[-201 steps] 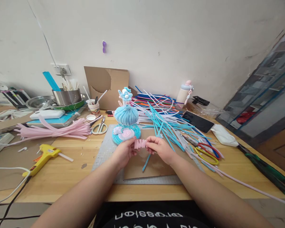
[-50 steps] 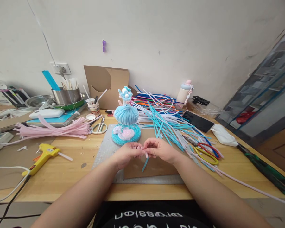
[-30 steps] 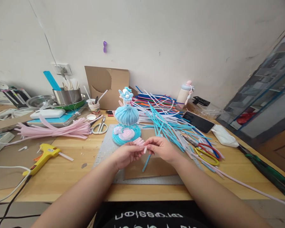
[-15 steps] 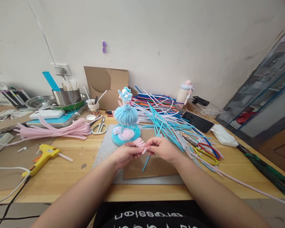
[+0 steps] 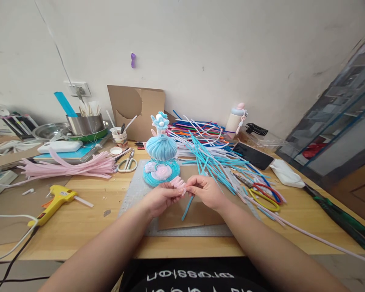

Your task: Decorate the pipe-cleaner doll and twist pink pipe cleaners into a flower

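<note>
Over card (image 5: 200, 217), near blue figure (image 5: 161, 149), pink coil (image 5: 177, 182) held in left hand (image 5: 162, 198), its end pinched by right hand (image 5: 206, 191). Coil could be pulled out of shape if tugged too hard.

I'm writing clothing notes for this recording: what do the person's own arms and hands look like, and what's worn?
The left hand and right hand are ungloved, with no watch or bracelet visible. No sleeves show on the forearms. Below, a black top bears white lettering.
</note>
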A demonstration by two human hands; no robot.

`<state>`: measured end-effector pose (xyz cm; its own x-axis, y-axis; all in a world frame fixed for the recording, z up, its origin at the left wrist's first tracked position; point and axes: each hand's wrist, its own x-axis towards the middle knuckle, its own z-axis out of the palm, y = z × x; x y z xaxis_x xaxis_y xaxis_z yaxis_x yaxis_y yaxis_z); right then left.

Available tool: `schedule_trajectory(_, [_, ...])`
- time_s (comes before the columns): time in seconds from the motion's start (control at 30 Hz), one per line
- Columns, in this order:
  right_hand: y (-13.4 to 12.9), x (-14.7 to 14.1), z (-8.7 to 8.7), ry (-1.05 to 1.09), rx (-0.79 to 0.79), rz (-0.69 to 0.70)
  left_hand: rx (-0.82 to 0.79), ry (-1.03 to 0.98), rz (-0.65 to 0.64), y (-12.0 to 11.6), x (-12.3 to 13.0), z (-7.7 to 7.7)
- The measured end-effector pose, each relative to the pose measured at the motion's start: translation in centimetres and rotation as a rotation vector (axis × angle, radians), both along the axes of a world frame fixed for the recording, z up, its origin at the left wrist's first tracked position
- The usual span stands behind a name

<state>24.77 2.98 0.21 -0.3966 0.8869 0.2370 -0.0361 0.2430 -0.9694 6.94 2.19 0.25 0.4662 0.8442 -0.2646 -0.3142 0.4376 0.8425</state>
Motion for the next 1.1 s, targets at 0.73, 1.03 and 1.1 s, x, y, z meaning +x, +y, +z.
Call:
schedule_trajectory(0.73, [-0.8, -0.1, -0.3, -0.194, 0.408, -0.217, -0.012, -0.026, 0.035, -0.3, 0.4, 0.3])
schedule_trajectory(1.03, [-1.1, -1.2, -0.1, -0.069, 0.101, -0.262, 0.344, 0.184, 0.161, -0.1, 0.7, -0.2])
schedule_trajectory(1.1, [-1.0, -1.3, -0.2, -0.007, 0.035, -0.28, 0.436, 0.231, 0.176, -0.1, 0.7, -0.1])
